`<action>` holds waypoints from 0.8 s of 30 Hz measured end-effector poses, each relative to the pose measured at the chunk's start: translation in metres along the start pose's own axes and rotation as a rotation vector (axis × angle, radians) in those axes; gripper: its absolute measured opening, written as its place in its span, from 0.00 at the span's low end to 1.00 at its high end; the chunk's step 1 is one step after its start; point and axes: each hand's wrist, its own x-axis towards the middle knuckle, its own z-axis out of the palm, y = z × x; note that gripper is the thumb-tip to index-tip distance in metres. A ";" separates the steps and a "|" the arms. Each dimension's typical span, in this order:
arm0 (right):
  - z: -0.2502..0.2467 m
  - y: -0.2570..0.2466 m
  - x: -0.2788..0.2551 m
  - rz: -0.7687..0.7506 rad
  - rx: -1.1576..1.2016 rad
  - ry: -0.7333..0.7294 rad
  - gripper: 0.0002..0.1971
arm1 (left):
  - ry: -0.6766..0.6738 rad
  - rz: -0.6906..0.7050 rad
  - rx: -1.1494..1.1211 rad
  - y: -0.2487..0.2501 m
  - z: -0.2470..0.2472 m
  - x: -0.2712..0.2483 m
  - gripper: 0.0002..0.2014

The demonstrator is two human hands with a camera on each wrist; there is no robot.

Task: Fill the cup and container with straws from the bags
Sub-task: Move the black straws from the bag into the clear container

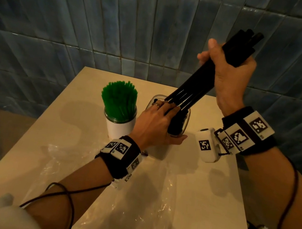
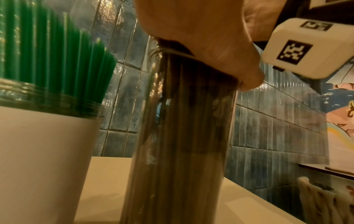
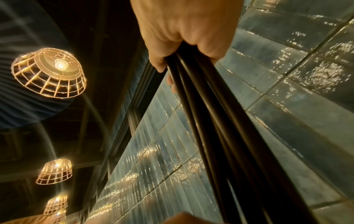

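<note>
A white cup [image 1: 119, 127] [image 2: 42, 151] packed with green straws [image 1: 119, 100] [image 2: 49, 60] stands mid-table. Right of it is a clear container [image 1: 184, 122] [image 2: 182, 136] with black straws inside. My left hand [image 1: 162, 119] [image 2: 201, 37] grips the container's top, fingers across the mouth and thumb on its near side. My right hand [image 1: 229, 73] [image 3: 187, 27] grips a slanted bundle of black straws [image 1: 193, 89] [image 3: 220, 121] above it. The bundle's lower ends reach the container's mouth at my left fingers.
Crumpled clear plastic bags [image 1: 134, 191] lie on the near part of the cream table [image 1: 51, 148]. A blue tiled wall [image 1: 120, 30] stands right behind the table. Wire-caged lamps [image 3: 49, 72] hang overhead. Cables run along both forearms.
</note>
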 end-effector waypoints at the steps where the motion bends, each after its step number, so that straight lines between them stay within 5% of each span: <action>1: -0.002 0.001 0.003 0.006 -0.008 0.005 0.06 | -0.041 -0.021 0.013 0.000 0.000 0.000 0.44; 10: -0.017 0.013 0.018 0.096 0.044 0.033 0.05 | 0.132 0.036 0.013 0.000 0.005 -0.004 0.41; 15: -0.012 0.017 0.018 0.091 0.066 0.088 0.10 | 0.108 0.029 0.016 -0.001 0.005 -0.004 0.42; 24: -0.003 0.023 0.005 0.190 -0.090 -0.290 0.02 | 0.086 0.015 -0.002 -0.002 0.005 0.000 0.41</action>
